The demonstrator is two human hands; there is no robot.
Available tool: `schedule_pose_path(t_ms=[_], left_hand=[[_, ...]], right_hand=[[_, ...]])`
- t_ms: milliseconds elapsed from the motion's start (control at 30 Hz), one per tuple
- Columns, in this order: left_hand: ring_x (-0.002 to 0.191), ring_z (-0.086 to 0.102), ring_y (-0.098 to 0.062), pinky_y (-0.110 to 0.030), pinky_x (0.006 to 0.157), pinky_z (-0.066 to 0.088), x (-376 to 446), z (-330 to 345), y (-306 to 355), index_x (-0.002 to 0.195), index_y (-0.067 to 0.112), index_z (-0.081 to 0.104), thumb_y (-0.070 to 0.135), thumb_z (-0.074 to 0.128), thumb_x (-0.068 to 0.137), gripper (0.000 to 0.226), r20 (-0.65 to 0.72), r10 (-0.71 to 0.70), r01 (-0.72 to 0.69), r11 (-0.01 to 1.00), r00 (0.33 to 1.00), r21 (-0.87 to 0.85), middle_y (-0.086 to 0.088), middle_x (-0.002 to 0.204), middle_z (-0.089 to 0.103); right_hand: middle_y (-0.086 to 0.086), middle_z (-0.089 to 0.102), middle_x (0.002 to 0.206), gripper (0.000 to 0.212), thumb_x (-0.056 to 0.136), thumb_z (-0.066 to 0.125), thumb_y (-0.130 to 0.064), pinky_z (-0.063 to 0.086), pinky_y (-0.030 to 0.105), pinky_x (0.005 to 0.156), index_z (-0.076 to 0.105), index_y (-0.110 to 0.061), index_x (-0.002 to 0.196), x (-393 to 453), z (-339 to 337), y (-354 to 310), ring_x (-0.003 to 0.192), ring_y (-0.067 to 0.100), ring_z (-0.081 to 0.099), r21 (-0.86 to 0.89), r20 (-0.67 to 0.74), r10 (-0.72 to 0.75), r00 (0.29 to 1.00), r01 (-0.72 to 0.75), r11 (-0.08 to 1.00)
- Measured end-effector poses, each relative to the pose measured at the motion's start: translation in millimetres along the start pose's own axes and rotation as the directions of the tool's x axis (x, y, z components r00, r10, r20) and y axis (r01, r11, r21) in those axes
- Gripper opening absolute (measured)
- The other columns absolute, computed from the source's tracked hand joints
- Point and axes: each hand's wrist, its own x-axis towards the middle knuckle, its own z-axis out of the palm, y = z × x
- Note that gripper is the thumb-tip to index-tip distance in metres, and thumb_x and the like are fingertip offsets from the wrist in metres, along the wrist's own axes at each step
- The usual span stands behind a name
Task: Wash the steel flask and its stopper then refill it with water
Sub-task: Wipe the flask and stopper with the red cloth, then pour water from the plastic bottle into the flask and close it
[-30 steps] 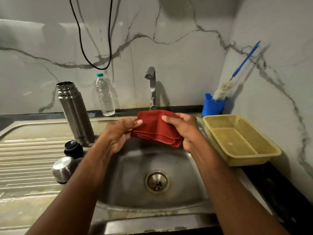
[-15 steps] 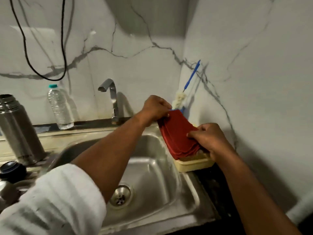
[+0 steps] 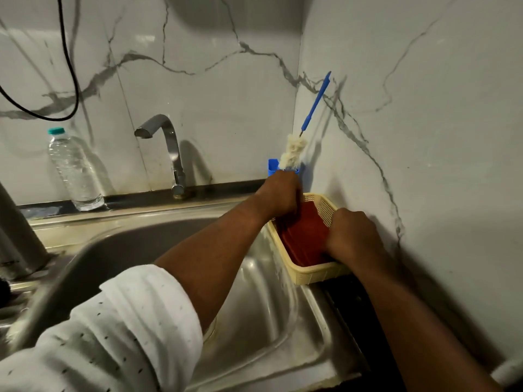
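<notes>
Hands meet over the yellow basket (image 3: 308, 274) at the right edge of the sink (image 3: 263, 312), both closed on a folded red cloth (image 3: 304, 239) that is going down into it: the left hand (image 3: 278, 195) pinches the far end, the right hand (image 3: 353, 236) clamps the near end, and most of the cloth already sits inside the basket walls. This reads as a tidying step before the washing proper, since nothing suggests the flask has been rinsed yet and the tap (image 3: 162, 140) shows no water running. The flask (image 3: 19, 239) stands on the draining board at the left edge of the sink, cut off by the frame, with only its steel side in view; a dark shape just below it may be the stopper, but too little shows to be sure. Next, I judge, both hands must let go of the cloth, cross back to the left edge and bring the flask under the tap; the bottle brush (image 3: 295, 149), standing in a blue holder (image 3: 272, 166) in the back corner just behind the basket, looks like the tool to take up. A clear water bottle (image 3: 74, 171) with a teal cap stands on the back ledge, label too faint to read. A small mark low on the flask is blurred, and no other writing can be made out.
</notes>
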Motion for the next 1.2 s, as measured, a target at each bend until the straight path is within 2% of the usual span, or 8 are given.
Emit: schedule_pose_path(t_ms=[100, 233, 533, 700, 933, 1033, 1100, 1200], left_hand=[[0.096, 0.070, -0.018, -0.036, 0.089, 0.060, -6.5, 2.7, 2.6, 0.111, 0.015, 0.077, 0.011, 0.083, 0.084, 0.028, 0.024, 0.034, -0.037, 0.994, 0.999, 0.104, -0.004, 0.105, 0.074], [0.104, 0.069, -0.015, -0.032, 0.093, 0.058, -21.8, -8.0, 0.3, 0.117, 0.019, 0.077, 0.015, 0.081, 0.086, 0.031, -0.073, 0.108, -0.105, 0.993, 0.991, 0.054, 0.000, 0.114, 0.076], [0.099, 0.074, -0.015, -0.038, 0.093, 0.061, -121.1, -70.3, -52.5, 0.119, 0.016, 0.078, 0.028, 0.084, 0.083, 0.039, -0.377, -0.120, 0.075, 0.988, 0.918, -0.132, -0.001, 0.112, 0.079], [0.091, 0.071, -0.004, -0.019, 0.085, 0.055, -186.0, -114.2, -111.5, 0.113, 0.019, 0.080, 0.032, 0.089, 0.078, 0.039, -0.494, -0.419, 0.292, 0.903, 0.762, -0.316, 0.004, 0.103, 0.080], [0.105, 0.071, -0.015, -0.038, 0.099, 0.059, -227.3, -164.4, -190.3, 0.129, 0.017, 0.069, 0.031, 0.092, 0.075, 0.060, -0.503, -0.682, 0.440, 0.729, 0.531, -0.525, -0.002, 0.115, 0.075], [0.122, 0.062, -0.021, -0.032, 0.106, 0.050, -213.0, -180.7, -213.7, 0.140, 0.013, 0.058, 0.030, 0.087, 0.081, 0.068, -0.519, -0.692, 0.462, 0.722, 0.502, -0.516, -0.004, 0.132, 0.067], [0.130, 0.053, -0.023, -0.031, 0.103, 0.043, -194.9, -190.1, -229.1, 0.145, 0.013, 0.048, 0.029, 0.085, 0.083, 0.074, -0.525, -0.695, 0.480, 0.719, 0.491, -0.503, -0.004, 0.137, 0.057], [0.137, 0.045, -0.030, -0.040, 0.110, 0.043, -162.8, -203.9, -256.3, 0.147, 0.009, 0.037, 0.027, 0.084, 0.085, 0.080, -0.530, -0.753, 0.503, 0.657, 0.390, -0.562, -0.011, 0.146, 0.046]], right_hand=[[0.013, 0.067, 0.118, 0.027, 0.095, 0.066, -0.021, 0.056, 0.039, 0.084, 0.063, -0.010, 0.119, -5.1, 2.0, -4.5, 0.109, 0.033, 0.066, -0.073, -0.076, 0.011, 0.997, -0.017, 0.997], [0.012, 0.067, 0.118, 0.037, 0.089, 0.076, -0.031, 0.056, 0.038, 0.083, 0.064, -0.013, 0.119, -14.0, -7.1, -8.8, 0.108, 0.033, 0.066, -0.084, -0.097, -0.018, 0.995, 0.010, 0.996], [0.002, 0.070, 0.104, 0.045, 0.077, 0.081, -0.051, 0.049, 0.033, 0.073, 0.068, -0.023, 0.110, -33.7, -27.5, -74.9, 0.088, 0.024, 0.063, 0.161, -0.031, -0.228, 0.973, 0.230, 0.960], [-0.006, 0.076, 0.091, 0.038, 0.072, 0.089, -0.044, 0.063, 0.040, 0.081, 0.075, -0.024, 0.101, -45.4, -2.2, -155.3, 0.084, 0.015, 0.072, 0.494, 0.013, -0.357, 0.934, 0.304, 0.814], [-0.001, 0.076, 0.095, 0.039, 0.074, 0.091, -0.036, 0.064, 0.044, 0.080, 0.071, -0.022, 0.105, -34.4, 42.9, -270.4, 0.086, 0.018, 0.074, 0.632, 0.048, -0.458, 0.888, 0.328, 0.702], [0.002, 0.075, 0.098, 0.040, 0.077, 0.087, -0.030, 0.065, 0.044, 0.074, 0.067, -0.022, 0.111, -17.9, 61.8, -321.8, 0.079, 0.019, 0.074, 0.650, 0.065, -0.510, 0.858, 0.351, 0.674], [0.002, 0.073, 0.109, 0.049, 0.076, 0.088, -0.028, 0.064, 0.043, 0.080, 0.067, -0.020, 0.119, -4.1, 81.5, -354.3, 0.087, 0.021, 0.073, 0.653, 0.065, -0.530, 0.845, 0.366, 0.663], [0.004, 0.070, 0.120, 0.061, 0.074, 0.090, -0.031, 0.060, 0.039, 0.091, 0.063, -0.017, 0.127, 15.7, 117.5, -396.9, 0.102, 0.023, 0.069, 0.673, 0.071, -0.560, 0.826, 0.375, 0.638]])
